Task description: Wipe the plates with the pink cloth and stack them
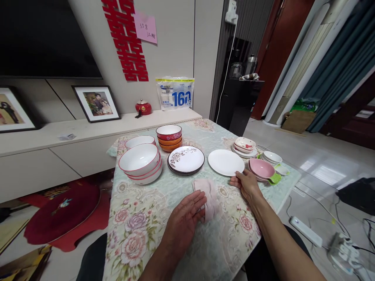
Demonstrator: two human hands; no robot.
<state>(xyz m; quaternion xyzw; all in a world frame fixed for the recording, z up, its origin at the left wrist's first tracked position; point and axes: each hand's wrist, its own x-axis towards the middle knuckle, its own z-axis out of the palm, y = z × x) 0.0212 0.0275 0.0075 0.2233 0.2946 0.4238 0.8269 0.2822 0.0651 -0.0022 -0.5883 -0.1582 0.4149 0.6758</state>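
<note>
A plain white plate (pixel 225 162) is at the middle right of the table. My right hand (pixel 245 183) pinches its near right rim, thumb on top and fingers below. My left hand (pixel 187 212) has a crumpled pale pink cloth (pixel 208 199) at its fingertips, just in front of the plates; its grip is partly hidden. Left of the white plate stands a stack of dark-rimmed plates with a flower pattern (pixel 186 160). Farther left are red-rimmed white bowls (pixel 139 160), stacked, and behind the flowered plates a stack of red and orange bowls (pixel 169 137).
On the right of the table are small heart-patterned dishes (pixel 245 144) on white plates, a pink bowl (pixel 262 168) and small white bowls (pixel 272 157). A floral tablecloth (pixel 137 234) covers the table. Behind runs a low cabinet (pixel 117 127) with framed photos. Cables and a power strip (pixel 306 231) lie on the floor.
</note>
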